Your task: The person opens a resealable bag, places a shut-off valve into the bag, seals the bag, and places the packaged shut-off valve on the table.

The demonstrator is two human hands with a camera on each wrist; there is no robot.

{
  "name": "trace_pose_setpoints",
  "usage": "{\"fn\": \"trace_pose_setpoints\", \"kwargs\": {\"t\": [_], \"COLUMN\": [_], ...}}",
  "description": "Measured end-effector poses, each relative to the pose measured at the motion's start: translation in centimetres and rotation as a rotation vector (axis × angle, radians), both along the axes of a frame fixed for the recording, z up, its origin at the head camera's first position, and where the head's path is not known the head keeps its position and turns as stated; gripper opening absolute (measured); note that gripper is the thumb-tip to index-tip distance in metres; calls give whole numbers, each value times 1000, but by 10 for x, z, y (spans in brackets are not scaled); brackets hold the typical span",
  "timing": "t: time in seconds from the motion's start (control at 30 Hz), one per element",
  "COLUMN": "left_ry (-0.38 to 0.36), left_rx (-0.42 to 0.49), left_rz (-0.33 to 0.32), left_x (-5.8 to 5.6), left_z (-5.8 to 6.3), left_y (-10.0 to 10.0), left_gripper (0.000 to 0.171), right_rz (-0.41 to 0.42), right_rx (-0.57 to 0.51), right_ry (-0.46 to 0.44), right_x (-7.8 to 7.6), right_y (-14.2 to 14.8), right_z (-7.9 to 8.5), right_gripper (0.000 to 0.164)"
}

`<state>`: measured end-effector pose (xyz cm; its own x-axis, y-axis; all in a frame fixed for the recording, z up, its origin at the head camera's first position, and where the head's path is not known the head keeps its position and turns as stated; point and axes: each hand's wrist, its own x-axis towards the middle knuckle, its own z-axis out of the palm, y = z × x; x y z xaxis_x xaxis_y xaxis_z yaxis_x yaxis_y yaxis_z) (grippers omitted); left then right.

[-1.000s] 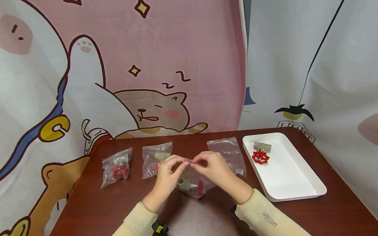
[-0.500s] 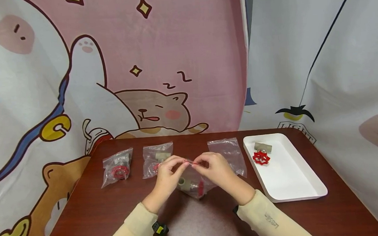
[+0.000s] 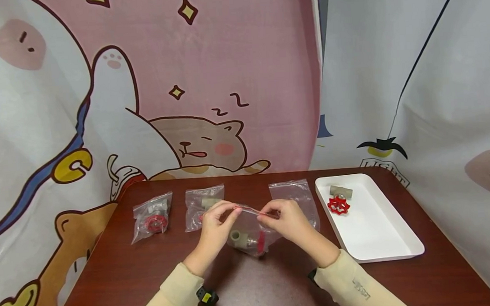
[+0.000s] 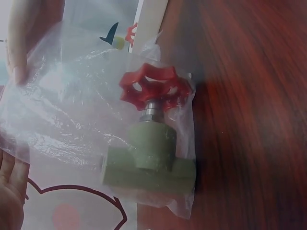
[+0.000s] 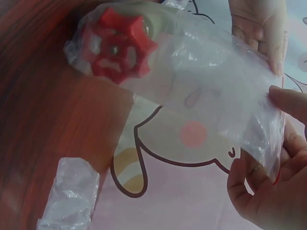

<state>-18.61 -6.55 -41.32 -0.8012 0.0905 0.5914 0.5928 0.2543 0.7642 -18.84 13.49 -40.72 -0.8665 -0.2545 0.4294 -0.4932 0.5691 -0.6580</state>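
Observation:
Between my hands hangs a clear zip bag (image 3: 251,223), its red-lined top edge stretched across. My left hand (image 3: 214,230) pinches one end of that edge between thumb and finger. The right hand (image 3: 290,226) pinches it further right. Inside the bag lies a stop valve (image 4: 152,148) with a grey-green pipe body and a red handwheel (image 5: 117,47). In the head view the valve hangs low in the bag, above the table. Whether the bag's mouth is parted cannot be told.
At the right, a white tray (image 3: 380,229) holds a loose valve (image 3: 339,198). A flat clear bag (image 3: 298,194) lies beside it on the brown table (image 3: 122,282). Two bagged valves lie left: one bag (image 3: 153,217) far left, another bag (image 3: 202,205) behind my left hand.
My right hand has moved right along the bag's top edge, so the hands stand further apart and more of the edge shows. The left hand has stayed nearly in place.

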Motion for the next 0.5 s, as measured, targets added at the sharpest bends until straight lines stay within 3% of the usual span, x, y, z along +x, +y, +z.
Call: {"fn": "trace_pose_setpoints", "kwargs": {"t": [0.5], "left_ry": [19], "left_rx": [-16], "left_rz": [20], "left_x": [1], "left_z": [2], "left_y": [1], "left_gripper": [5], "right_rz": [19], "right_rx": [-55], "right_ry": [-88], "right_x": [0], "right_y": [5], "right_z": [0], "right_gripper": [6]}}
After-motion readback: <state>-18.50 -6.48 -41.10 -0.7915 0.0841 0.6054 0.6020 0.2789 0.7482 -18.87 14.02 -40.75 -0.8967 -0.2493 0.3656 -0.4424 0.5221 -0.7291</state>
